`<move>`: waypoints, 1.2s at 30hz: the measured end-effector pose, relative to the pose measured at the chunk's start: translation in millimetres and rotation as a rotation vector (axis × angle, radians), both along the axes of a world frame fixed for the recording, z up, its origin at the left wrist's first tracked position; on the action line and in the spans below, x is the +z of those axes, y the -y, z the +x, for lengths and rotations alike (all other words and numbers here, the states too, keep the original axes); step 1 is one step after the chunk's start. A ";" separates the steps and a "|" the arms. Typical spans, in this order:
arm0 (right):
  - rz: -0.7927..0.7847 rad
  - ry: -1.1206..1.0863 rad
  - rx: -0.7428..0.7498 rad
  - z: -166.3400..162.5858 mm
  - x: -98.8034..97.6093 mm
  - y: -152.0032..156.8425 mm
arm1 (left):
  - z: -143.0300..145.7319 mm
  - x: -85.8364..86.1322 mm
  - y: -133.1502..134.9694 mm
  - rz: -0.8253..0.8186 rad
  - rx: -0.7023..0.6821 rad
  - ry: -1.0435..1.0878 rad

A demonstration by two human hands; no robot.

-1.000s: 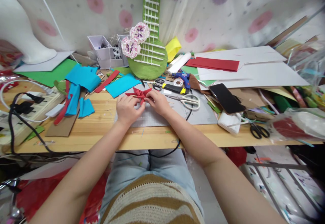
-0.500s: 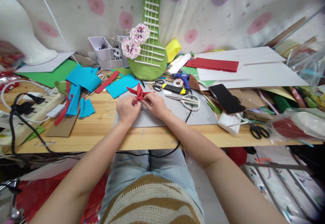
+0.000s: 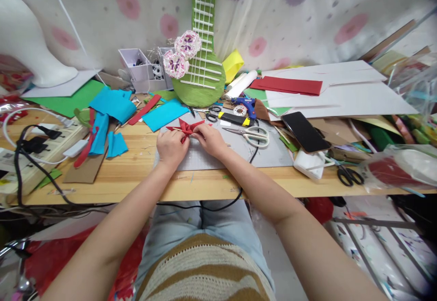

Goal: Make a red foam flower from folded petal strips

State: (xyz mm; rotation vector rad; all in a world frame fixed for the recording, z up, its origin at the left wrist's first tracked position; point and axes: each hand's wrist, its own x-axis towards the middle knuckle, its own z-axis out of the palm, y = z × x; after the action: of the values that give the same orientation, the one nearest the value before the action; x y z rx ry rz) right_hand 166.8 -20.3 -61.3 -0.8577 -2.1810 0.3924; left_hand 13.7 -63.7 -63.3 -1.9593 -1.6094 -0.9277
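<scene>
A folded red paper piece (image 3: 186, 127) with pointed tips sits above a grey cutting mat (image 3: 273, 153) on the wooden table (image 3: 136, 178). My left hand (image 3: 171, 145) pinches its left side with closed fingers. My right hand (image 3: 210, 139) pinches the right side, fingers curled on the paper. The two hands nearly touch at the middle of the piece. White-handled scissors (image 3: 254, 136) lie just right of my right hand.
A green paper guitar (image 3: 201, 71) with paper flowers stands behind. Blue paper pieces (image 3: 112, 109) lie left, a power strip (image 3: 37, 148) with cables far left. A black phone (image 3: 302, 131), blue glue gun (image 3: 246, 105), red sheet (image 3: 290, 85), white boards (image 3: 341, 96) and black scissors (image 3: 348, 176) lie right.
The red paper piece has turned and shifted slightly between my fingers; its points now spread left and right. Both hands stay in nearly the same spot.
</scene>
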 end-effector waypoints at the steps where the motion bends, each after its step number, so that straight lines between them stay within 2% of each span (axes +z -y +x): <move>1: -0.008 -0.002 0.001 0.2 0.0 -0.3 | -0.4 1.6 1.4 -0.012 -0.016 -0.001; 5: -0.021 0.030 0.003 1.8 0.6 -1.5 | -7.1 12.9 8.0 -0.015 -0.110 0.022; 8: 0.009 0.074 0.017 3.4 1.5 -1.9 | -17.2 19.4 7.7 0.016 -0.128 0.015; 15: 0.085 0.191 0.032 5.2 3.7 -1.0 | -24.1 14.5 -2.2 -0.066 -0.234 -0.042; 18: 0.188 0.150 -0.024 6.6 5.9 0.8 | -22.0 12.4 -2.4 -0.051 -0.221 -0.040; 21: 0.276 0.073 -0.161 7.1 7.2 6.0 | -22.1 11.1 -1.9 -0.010 -0.188 0.014; 27: 0.136 0.090 -0.268 0.0 1.1 14.1 | -20.3 6.5 -3.8 0.008 -0.131 0.102; 36: 0.163 0.190 -0.356 -3.8 1.1 12.5 | -3.7 6.1 -4.5 -0.021 -0.148 0.119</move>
State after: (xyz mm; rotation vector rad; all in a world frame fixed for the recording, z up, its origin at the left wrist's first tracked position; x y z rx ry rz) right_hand 163.0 -32.8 -60.2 -1.2020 -2.1351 -0.0434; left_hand 10.0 -59.2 -57.2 -2.0957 -1.5593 -1.1077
